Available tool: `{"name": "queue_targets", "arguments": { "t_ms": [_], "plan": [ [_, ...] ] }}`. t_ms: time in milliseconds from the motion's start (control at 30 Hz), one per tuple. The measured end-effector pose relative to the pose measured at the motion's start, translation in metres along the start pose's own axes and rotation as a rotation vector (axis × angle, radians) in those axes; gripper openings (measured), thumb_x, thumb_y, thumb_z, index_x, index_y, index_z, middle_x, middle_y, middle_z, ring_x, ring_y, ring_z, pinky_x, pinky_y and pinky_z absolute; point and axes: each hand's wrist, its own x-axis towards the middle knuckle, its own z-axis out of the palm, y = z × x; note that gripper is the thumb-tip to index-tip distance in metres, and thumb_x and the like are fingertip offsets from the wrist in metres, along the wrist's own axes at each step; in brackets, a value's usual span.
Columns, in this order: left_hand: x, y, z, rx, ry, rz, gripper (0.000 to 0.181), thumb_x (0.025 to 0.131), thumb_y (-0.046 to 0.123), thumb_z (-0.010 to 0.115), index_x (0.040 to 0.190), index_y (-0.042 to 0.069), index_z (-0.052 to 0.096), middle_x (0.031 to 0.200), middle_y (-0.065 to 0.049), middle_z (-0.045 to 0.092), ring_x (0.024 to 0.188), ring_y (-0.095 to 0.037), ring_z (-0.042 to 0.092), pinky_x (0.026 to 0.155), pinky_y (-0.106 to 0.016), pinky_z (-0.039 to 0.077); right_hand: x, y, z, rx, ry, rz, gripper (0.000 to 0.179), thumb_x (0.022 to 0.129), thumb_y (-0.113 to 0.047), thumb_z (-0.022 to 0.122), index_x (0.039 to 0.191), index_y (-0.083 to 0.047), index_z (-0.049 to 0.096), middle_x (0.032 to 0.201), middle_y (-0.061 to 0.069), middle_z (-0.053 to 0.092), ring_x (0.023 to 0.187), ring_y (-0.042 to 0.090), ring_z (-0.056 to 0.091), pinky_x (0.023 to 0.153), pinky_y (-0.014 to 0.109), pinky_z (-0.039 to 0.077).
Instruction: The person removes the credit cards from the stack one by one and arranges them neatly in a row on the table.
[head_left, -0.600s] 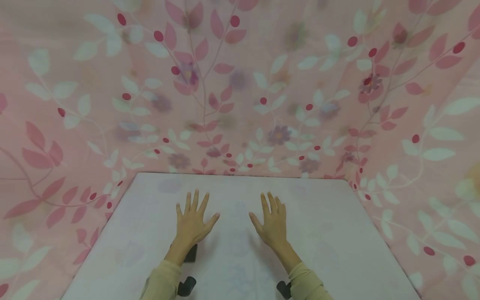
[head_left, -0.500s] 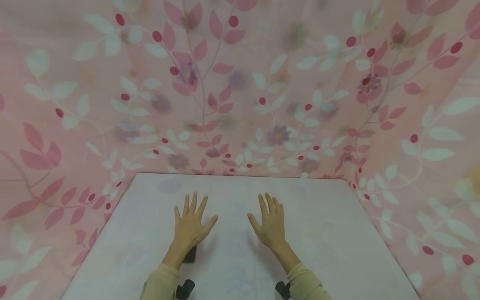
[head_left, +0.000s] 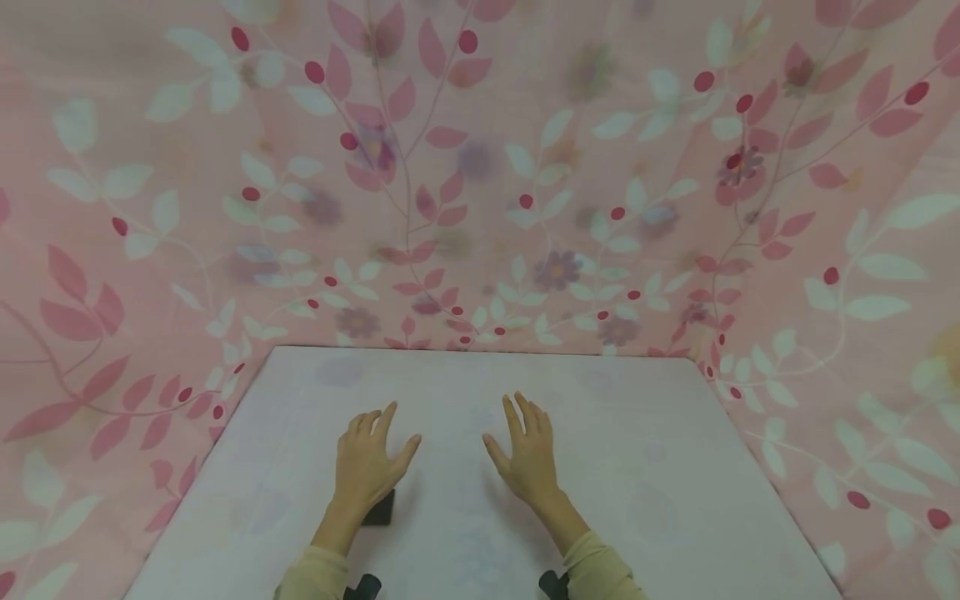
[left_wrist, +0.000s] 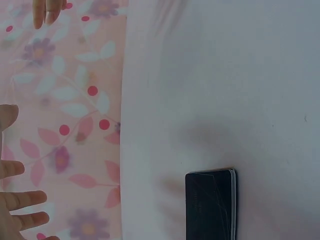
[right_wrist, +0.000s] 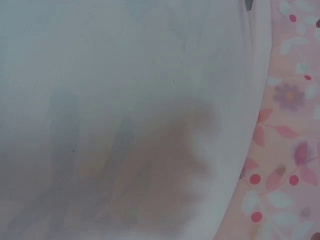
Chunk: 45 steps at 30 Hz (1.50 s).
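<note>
In the head view both hands hover over the white table (head_left: 465,533), palms toward it and holding nothing. My left hand (head_left: 365,462) has its fingers loosely bent and the thumb spread inward. Below its wrist, partly hidden, lies a flat black phone-like slab (head_left: 379,508); the left wrist view shows this slab (left_wrist: 210,207) with rounded corners and a pale edge. My right hand (head_left: 531,458) keeps its fingers fairly straight, thumb toward the middle. In the left wrist view, left-hand fingers (left_wrist: 25,200) enter from the left, and right-hand fingers (left_wrist: 47,10) show at the top.
Pink floral cloth (head_left: 480,208) encloses the table at the back and both sides. Dark wrist camera mounts (head_left: 365,586) sit near both sleeves (head_left: 603,571). The right wrist view mostly shows pale tabletop (right_wrist: 125,65) with a blurred hand shadow, and the table's curved edge.
Both hands have drawn back slightly toward the body and shifted left. The left fingers have gone from straight and spread to bent; the right fingers have changed little.
</note>
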Motion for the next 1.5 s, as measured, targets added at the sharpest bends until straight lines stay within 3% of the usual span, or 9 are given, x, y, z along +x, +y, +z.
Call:
{"name": "queue_targets", "arguments": {
  "t_ms": [167,433,567,700,833,1000,1300,1500],
  "plan": [
    [-0.006,-0.009,-0.001,-0.018,0.042,0.017,0.065,0.077,0.046,0.068,0.126,0.005,0.058,0.111,-0.019,0.06,0.107,-0.036,0.052,0.08,-0.057,0.043,0.001,-0.01,0.006,0.046,-0.012,-0.005,0.064,0.084,-0.031,0.066,0.134,0.003,0.046,0.134,0.025,0.045,0.12,0.041,0.041,0.099,0.06,0.031],
    [-0.024,-0.023,-0.005,-0.026,0.023,-0.011,0.063,0.077,0.043,0.069,0.124,0.004,0.059,0.113,-0.019,0.06,0.109,-0.036,0.052,0.083,-0.058,0.042,-0.003,-0.024,0.018,0.054,-0.034,-0.02,0.064,0.085,-0.034,0.064,0.135,0.003,0.045,0.133,0.023,0.045,0.119,0.038,0.042,0.096,0.055,0.036],
    [-0.034,-0.036,-0.006,-0.042,0.024,0.011,0.064,0.074,0.039,0.073,0.124,0.003,0.058,0.113,-0.02,0.06,0.107,-0.038,0.053,0.08,-0.06,0.043,-0.007,-0.033,0.023,0.08,-0.047,-0.015,0.064,0.085,-0.033,0.065,0.134,0.003,0.045,0.132,0.02,0.047,0.115,0.036,0.045,0.09,0.054,0.04],
    [-0.044,-0.05,-0.006,-0.094,-0.04,0.04,0.07,0.07,0.035,0.079,0.127,0.003,0.055,0.117,-0.02,0.058,0.109,-0.039,0.053,0.082,-0.061,0.043,-0.011,-0.04,0.029,0.107,-0.043,-0.017,0.063,0.084,-0.031,0.067,0.132,0.004,0.047,0.128,0.016,0.05,0.108,0.03,0.049,0.082,0.047,0.041],
    [-0.053,-0.064,-0.01,-0.142,-0.112,0.028,0.074,0.065,0.033,0.085,0.125,0.001,0.056,0.118,-0.02,0.058,0.11,-0.039,0.053,0.086,-0.061,0.042,-0.016,-0.047,0.036,0.137,-0.051,-0.011,0.061,0.082,-0.031,0.068,0.13,0.003,0.049,0.125,0.013,0.051,0.101,0.025,0.049,0.078,0.04,0.038],
    [-0.061,-0.077,-0.018,-0.143,-0.186,-0.025,0.076,0.06,0.035,0.086,0.122,0.001,0.058,0.117,-0.019,0.059,0.109,-0.04,0.053,0.087,-0.059,0.042,-0.022,-0.058,0.046,0.166,-0.069,-0.002,0.061,0.081,-0.031,0.069,0.13,0.0,0.051,0.124,0.009,0.051,0.099,0.021,0.048,0.078,0.036,0.036],
    [-0.071,-0.1,-0.024,-0.144,-0.234,-0.107,0.086,0.05,0.04,0.089,0.122,0.003,0.06,0.115,-0.02,0.059,0.109,-0.043,0.052,0.081,-0.065,0.041,-0.031,-0.076,0.068,0.206,-0.071,-0.056,0.059,0.079,-0.033,0.072,0.126,-0.002,0.054,0.118,0.008,0.053,0.094,0.017,0.049,0.075,0.031,0.036],
    [-0.074,-0.112,-0.024,-0.144,-0.311,-0.176,0.093,0.045,0.037,0.091,0.124,0.0,0.057,0.117,-0.022,0.056,0.11,-0.045,0.051,0.089,-0.063,0.04,-0.039,-0.085,0.08,0.242,-0.106,-0.111,0.058,0.079,-0.034,0.072,0.123,-0.002,0.055,0.113,0.006,0.054,0.09,0.015,0.049,0.074,0.028,0.036]
  ]
}}
